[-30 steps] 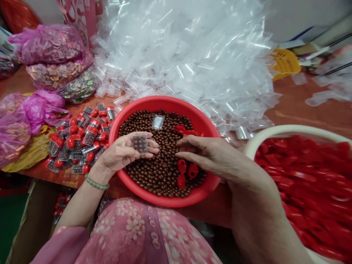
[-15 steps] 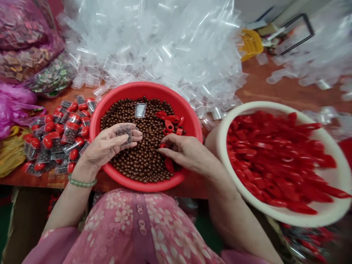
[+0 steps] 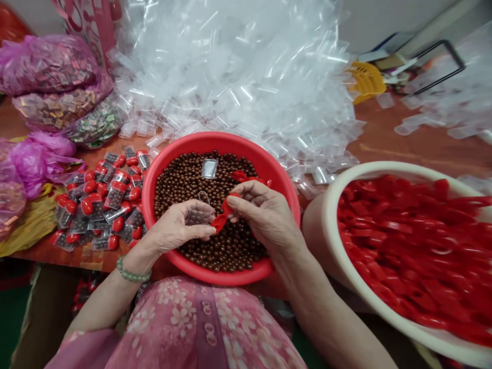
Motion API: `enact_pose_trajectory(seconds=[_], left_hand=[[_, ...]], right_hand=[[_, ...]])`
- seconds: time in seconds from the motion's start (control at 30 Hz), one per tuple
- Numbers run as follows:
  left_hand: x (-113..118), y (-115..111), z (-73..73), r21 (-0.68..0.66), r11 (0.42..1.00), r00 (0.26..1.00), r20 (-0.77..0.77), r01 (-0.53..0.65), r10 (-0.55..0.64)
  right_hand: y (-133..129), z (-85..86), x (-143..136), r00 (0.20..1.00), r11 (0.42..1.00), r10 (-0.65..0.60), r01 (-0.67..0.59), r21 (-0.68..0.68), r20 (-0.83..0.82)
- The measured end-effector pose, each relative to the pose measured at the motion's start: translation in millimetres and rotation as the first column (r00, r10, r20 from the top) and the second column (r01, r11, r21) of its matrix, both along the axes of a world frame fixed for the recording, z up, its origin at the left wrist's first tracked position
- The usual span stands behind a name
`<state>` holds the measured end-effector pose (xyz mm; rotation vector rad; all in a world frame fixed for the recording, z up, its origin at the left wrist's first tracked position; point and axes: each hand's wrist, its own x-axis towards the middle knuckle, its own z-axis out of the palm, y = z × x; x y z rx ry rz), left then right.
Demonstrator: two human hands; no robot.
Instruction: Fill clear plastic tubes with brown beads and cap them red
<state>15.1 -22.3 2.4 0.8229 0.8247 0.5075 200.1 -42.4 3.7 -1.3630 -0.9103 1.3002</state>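
My left hand (image 3: 175,228) is closed around a small clear plastic container (image 3: 197,217) with dark brown balls inside. My right hand (image 3: 267,212) pinches an opened red plastic cap (image 3: 219,224) between thumb and fingers. The cap's lower part meets the container's end beside my left thumb. Both hands are over a red basin (image 3: 221,139) filled with brown balls (image 3: 215,259). On those balls lies another clear container (image 3: 209,168). A few loose red caps (image 3: 239,176) rest at the basin's right side, partly hidden behind my right hand.
Left of the basin is a pile of filled containers with red caps (image 3: 115,195). A white tub (image 3: 331,220) full of red caps stands at the right. Behind rises a large heap of clear containers (image 3: 230,77). Purple bags (image 3: 57,66) and a yellow basket (image 3: 367,79) sit farther back.
My right hand has lifted a red cap from the basin and brought it left to the container in my left hand. The whole view has shifted slightly.
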Motion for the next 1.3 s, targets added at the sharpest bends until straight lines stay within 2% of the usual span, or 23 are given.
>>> enact_pose_trajectory(seconds=[0.07,0.13,0.2,0.3,0.43,0.53,0.63,0.7,0.87,1.1,1.2,1.3], left_hand=[[0,0,0.1,-0.003,1.0,1.0,0.01,-0.011,0.011],[0,0,0.0,-0.005,1.0,0.999,0.027,-0.02,0.02],[-1,0,-0.4,-0.022,0.999,0.999,0.041,-0.029,0.03],[-1,1,-1.6,-0.059,0.994,0.991,0.094,-0.087,0.093],[-1,2,-4.2,-0.121,0.975,0.964,0.165,-0.188,0.206],[-2,1,-6.6,-0.11,0.967,0.95,0.192,-0.23,0.248],[-4,0,-9.3,-0.035,0.968,0.948,0.196,-0.247,0.249],[-5,0,-10.6,-0.006,0.974,0.953,0.204,-0.227,0.223],[-6,-1,-11.5,0.008,0.994,0.968,0.228,-0.112,0.107],[-4,0,-6.7,0.028,0.994,0.978,0.182,-0.104,0.097],[-3,0,-4.8,0.047,0.99,0.982,0.142,-0.132,0.124],[-2,1,-5.2,0.051,0.986,0.981,0.121,-0.156,0.149]], right_hand=[[-2,-1.6,-5,0.998,0.999,-0.034,0.032,0.043,0.052],[-6,-2.3,-9,0.972,0.989,-0.098,0.072,0.127,0.212],[-11,-2.5,-13,0.881,0.964,-0.173,0.06,0.26,0.44],[-18,-3.1,-15,0.685,0.887,-0.234,-0.139,0.44,0.69],[-20,-7.2,-16,0.537,0.718,-0.196,-0.492,0.493,0.82],[-19,-11.7,-18,0.479,0.632,-0.231,-0.589,0.505,0.847],[-17,-12.8,-20,0.5,0.582,-0.303,-0.577,0.573,0.811],[-16,-10.3,-20,0.534,0.584,-0.295,-0.556,0.592,0.792],[-13,-0.3,-18,0.568,0.699,-0.222,-0.474,0.536,0.793],[-9,-1.4,-19,0.576,0.767,-0.014,-0.518,0.378,0.818],[-8,-2.7,-20,0.6,0.765,0.05,-0.536,0.356,0.798],[-8,-5.8,-22,0.601,0.739,-0.019,-0.529,0.416,0.799]])
